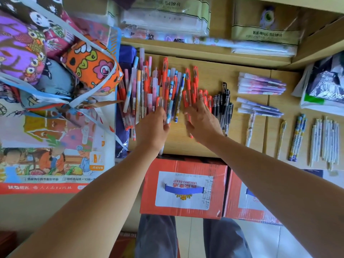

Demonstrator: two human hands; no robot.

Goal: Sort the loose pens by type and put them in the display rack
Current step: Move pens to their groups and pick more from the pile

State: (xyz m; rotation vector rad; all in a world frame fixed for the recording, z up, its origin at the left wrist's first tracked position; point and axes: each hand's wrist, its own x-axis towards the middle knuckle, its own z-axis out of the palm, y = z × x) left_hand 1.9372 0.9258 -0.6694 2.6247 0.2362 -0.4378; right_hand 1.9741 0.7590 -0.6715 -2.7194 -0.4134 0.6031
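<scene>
1. While our left hand (154,127) bends its fingers over the near ends of the mixed heap of loose plastic pens (149,86), the blur keeps us from telling whether it actually grips one.
2. Our right hand (201,120) lies flat, fingers straight and spread, resting on a row of orange-capped clear pens (195,75); it has hold of nothing.
3. Between the two hands we see a bare strip of the pale wooden desktop (177,138).
4. Just to the right of the right hand lies a tight bunch of black gel pens (223,105).
5. Further right, well apart from that hand, we find purple-barrelled pens (260,84) in two stacks, then a single yellow pen (282,136), blue patterned pens (297,136) and slim white pens (325,138).
6. To the left of the left hand sit bright printed fabric pouches (89,66).
7. Beneath both forearms stands a red cardboard box (184,202) with a blue strap handle.
</scene>
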